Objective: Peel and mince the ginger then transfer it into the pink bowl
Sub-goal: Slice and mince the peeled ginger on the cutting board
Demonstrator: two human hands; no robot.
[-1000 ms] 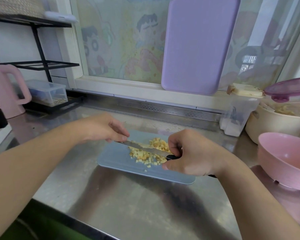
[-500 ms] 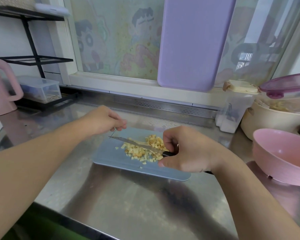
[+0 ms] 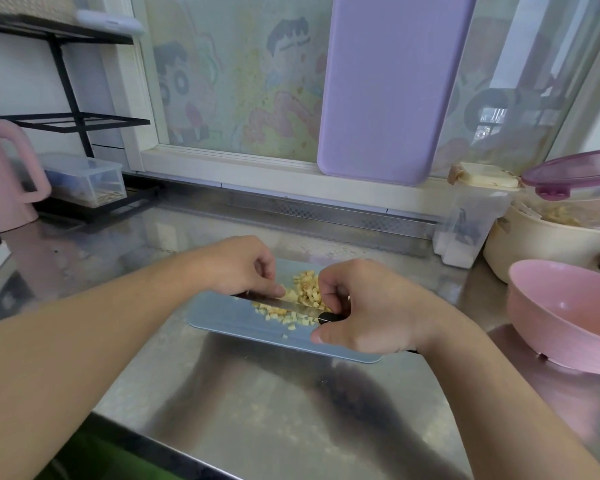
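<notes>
A pile of chopped yellow ginger lies on a small blue cutting board in the middle of the steel counter. My right hand grips the black handle of a knife whose blade lies across the ginger. My left hand has curled fingers, and its fingertips press down on the top of the blade near the tip. The pink bowl stands at the right, apart from the board; nothing shows in the part of its inside that I can see.
A cream pot with a purple lid and a clear container stand behind the pink bowl. A purple board leans on the window. A pink kettle, a black rack and a clear box sit at the left.
The knife blade has come down closer to the board over the ginger, and my left hand has shifted right along the blade. A few pieces have scattered toward the board's front.
</notes>
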